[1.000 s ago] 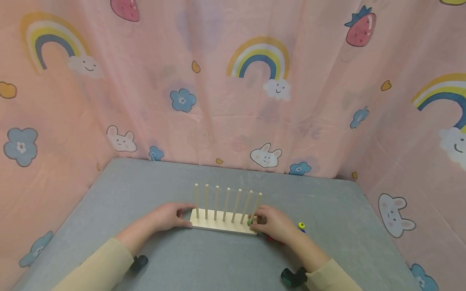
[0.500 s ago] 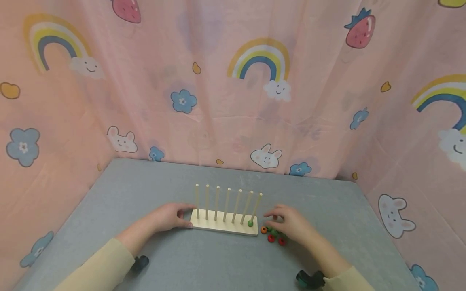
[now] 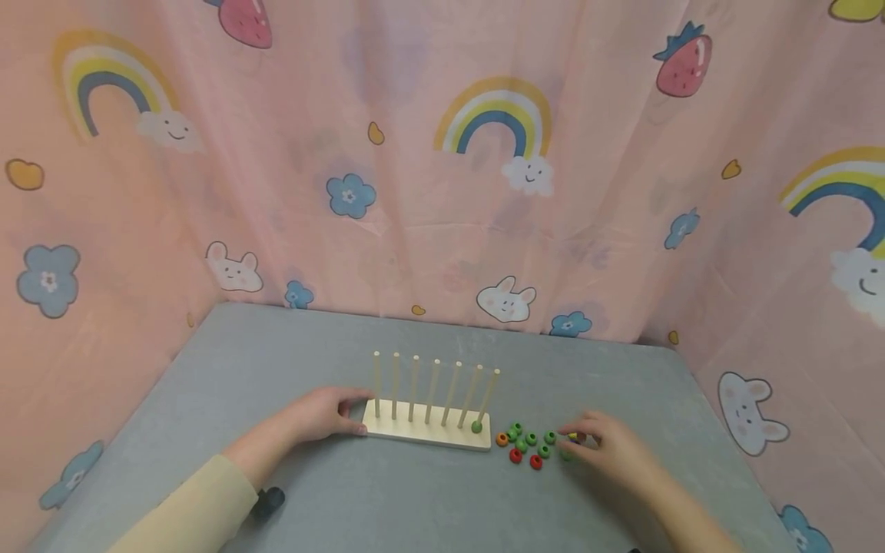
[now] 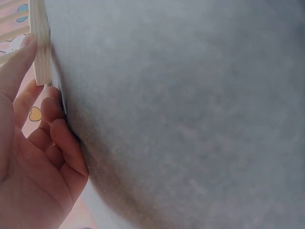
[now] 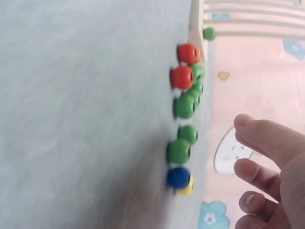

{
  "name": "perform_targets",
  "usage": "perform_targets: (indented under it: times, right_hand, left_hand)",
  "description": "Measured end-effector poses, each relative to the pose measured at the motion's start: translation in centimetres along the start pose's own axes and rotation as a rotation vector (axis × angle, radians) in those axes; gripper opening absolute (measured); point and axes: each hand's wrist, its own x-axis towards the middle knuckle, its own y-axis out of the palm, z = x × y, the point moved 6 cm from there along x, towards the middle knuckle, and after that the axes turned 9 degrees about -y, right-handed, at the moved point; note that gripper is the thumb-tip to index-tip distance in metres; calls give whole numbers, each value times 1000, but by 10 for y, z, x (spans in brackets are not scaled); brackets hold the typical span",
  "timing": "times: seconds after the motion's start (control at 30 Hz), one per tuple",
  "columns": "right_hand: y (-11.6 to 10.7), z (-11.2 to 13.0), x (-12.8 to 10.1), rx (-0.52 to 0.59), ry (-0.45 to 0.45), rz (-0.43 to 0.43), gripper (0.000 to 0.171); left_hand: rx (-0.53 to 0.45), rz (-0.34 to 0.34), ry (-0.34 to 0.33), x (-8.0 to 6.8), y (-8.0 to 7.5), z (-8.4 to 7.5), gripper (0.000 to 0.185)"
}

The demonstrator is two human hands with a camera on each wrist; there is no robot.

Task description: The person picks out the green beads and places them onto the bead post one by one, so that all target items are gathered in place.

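Note:
A pale wooden peg board [image 3: 422, 432] with a row of several upright pegs stands on the table. My left hand [image 3: 321, 412] grips its left end between thumb and fingers; the left wrist view shows the thumb on the board's edge [image 4: 42, 57]. One green bead [image 3: 477, 428] sits at the foot of the rightmost peg. To the right of the board lie loose beads: several green ones [image 3: 531, 438], two red [image 3: 515, 455] and an orange one [image 3: 502, 439]. My right hand [image 3: 611, 448] hovers with parted fingers over the right end of this group, near a blue bead [image 5: 179, 178] and a yellow bead [image 5: 187, 187].
The grey table [image 3: 332, 491] ends at a pink patterned curtain [image 3: 415, 253] behind and at both sides. A dark device [image 3: 268, 502] sits under my left wrist.
My right hand has left the green bead on the rightmost peg and moved right, over the far end of the loose beads, uncovering them. The left hand keeps its grip on the board.

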Motion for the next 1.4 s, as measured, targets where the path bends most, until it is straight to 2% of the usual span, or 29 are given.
perform_targets:
  times: [0.2,0.47,0.73,1.2,1.4]
  right_hand:
    - [0,-9,-10,-38,53,17,15]
    - [8,-16,-9,-92,93,91,17]
    - [15,-22,-5,-137,86,122,19]
    - [21,-27,-3,-148,107,141,17]
    - [17,-25,-1,-117,125,141,17]
  left_hand:
    - [-10,3,0,-1,0,1,57]
    - [0,-5,-9,0,0,2,57]
    - [-14,-3,-16,2,1,1,57]
    - [-11,9,-13,0,-1,-1,57]
    - [-11,13,-11,1,-1,-1,56]
